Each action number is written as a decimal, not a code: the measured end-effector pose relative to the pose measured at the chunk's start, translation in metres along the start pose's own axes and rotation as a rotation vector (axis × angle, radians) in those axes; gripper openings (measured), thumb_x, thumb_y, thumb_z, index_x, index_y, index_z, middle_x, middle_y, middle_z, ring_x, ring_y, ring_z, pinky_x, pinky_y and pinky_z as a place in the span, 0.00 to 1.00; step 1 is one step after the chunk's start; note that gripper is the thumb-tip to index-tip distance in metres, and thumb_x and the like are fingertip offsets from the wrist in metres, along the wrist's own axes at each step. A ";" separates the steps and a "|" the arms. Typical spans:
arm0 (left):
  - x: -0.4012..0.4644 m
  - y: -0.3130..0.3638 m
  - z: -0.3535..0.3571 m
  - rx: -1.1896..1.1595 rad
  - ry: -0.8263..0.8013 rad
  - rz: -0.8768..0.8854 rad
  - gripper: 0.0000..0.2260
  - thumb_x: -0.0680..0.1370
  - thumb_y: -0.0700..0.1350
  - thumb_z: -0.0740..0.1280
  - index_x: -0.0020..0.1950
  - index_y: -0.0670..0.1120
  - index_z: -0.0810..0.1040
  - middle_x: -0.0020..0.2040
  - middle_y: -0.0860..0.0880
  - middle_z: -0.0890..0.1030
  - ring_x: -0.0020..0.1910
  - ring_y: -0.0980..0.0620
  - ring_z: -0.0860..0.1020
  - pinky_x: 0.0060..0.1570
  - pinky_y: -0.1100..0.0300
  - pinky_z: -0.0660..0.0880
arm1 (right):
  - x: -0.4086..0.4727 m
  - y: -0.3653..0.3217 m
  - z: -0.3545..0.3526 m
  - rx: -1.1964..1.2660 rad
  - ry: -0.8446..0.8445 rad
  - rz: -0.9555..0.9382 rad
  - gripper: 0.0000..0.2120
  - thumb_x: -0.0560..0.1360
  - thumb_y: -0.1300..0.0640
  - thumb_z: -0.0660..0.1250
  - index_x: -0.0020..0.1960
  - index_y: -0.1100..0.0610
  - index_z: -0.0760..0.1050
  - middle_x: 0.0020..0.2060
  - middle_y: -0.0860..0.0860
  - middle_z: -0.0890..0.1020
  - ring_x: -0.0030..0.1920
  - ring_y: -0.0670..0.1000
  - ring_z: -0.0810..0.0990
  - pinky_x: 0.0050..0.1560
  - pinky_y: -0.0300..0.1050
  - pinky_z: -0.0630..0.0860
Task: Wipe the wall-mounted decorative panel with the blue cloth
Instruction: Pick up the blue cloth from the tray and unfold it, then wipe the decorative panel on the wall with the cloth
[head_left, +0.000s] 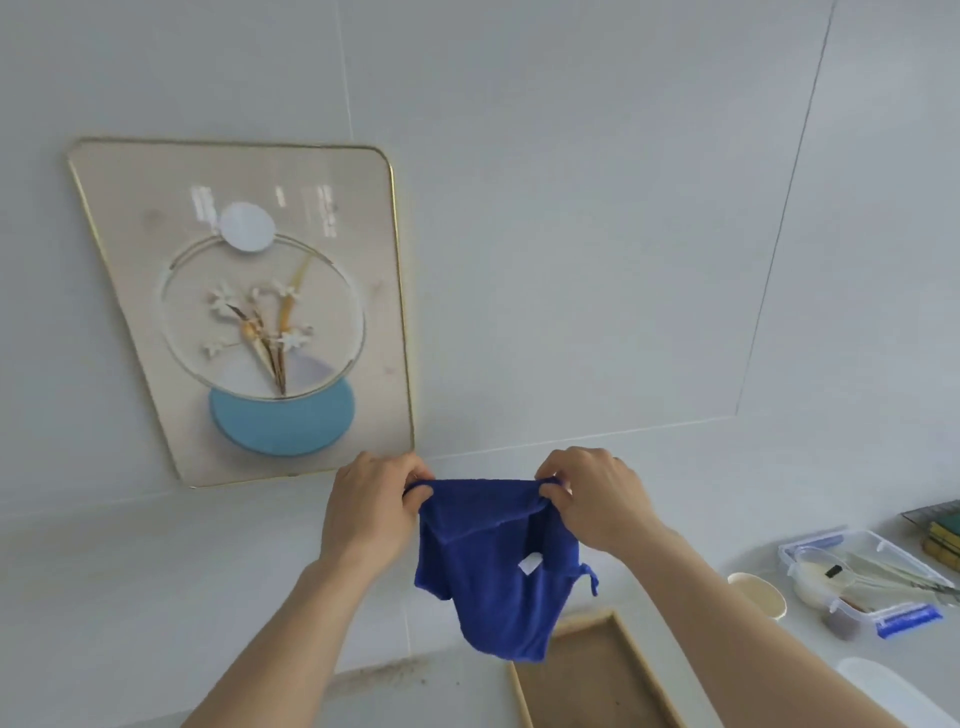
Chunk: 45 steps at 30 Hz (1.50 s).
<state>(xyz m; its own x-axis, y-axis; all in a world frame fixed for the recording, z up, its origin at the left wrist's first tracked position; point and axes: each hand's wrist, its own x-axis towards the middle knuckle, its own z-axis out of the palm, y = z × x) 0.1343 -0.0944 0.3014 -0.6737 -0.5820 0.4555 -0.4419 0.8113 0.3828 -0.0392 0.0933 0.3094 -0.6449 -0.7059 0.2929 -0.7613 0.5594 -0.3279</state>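
Observation:
The decorative panel (249, 312) hangs on the white wall at the left: a beige board with a thin gold rim, a clear ring, dried flowers, and a blue disc near its bottom. Below and to its right, the blue cloth (493, 566) hangs in the air, stretched by its top edge between both hands. My left hand (371, 506) pinches the cloth's left corner, just under the panel's lower right corner. My right hand (592, 501) pinches the right corner. A small white label shows on the cloth.
A wooden tray (597, 680) lies on the counter under the cloth. At the right are a paper cup (758, 592), a clear lidded box (867, 582) with utensils, stacked books (940, 530) and a white object (888, 691). Dark specks mark the counter near the wall.

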 end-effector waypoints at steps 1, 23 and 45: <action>-0.001 -0.006 -0.016 0.004 0.017 0.004 0.05 0.81 0.48 0.70 0.53 0.54 0.85 0.48 0.56 0.87 0.52 0.49 0.81 0.51 0.52 0.79 | 0.000 -0.015 -0.006 -0.006 0.008 -0.014 0.10 0.83 0.54 0.63 0.59 0.47 0.82 0.56 0.46 0.84 0.57 0.55 0.81 0.49 0.46 0.71; -0.029 -0.089 -0.167 -0.188 0.130 -0.052 0.05 0.81 0.49 0.70 0.52 0.61 0.79 0.43 0.64 0.81 0.47 0.58 0.80 0.43 0.63 0.72 | -0.006 -0.199 -0.053 0.665 0.107 0.007 0.09 0.81 0.60 0.66 0.53 0.51 0.84 0.47 0.50 0.87 0.51 0.54 0.85 0.47 0.47 0.82; -0.007 -0.017 -0.111 -1.210 0.274 -0.199 0.08 0.80 0.44 0.71 0.57 0.55 0.81 0.44 0.58 0.87 0.43 0.60 0.85 0.40 0.66 0.79 | -0.027 -0.170 0.027 1.506 -0.576 0.512 0.47 0.67 0.17 0.58 0.66 0.53 0.83 0.60 0.59 0.87 0.58 0.64 0.87 0.55 0.64 0.83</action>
<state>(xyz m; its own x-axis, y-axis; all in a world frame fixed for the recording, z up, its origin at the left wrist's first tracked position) 0.2122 -0.1107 0.3808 -0.4490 -0.7982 0.4017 0.4022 0.2209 0.8885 0.1100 0.0055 0.3326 -0.4221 -0.8415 -0.3372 0.4577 0.1233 -0.8805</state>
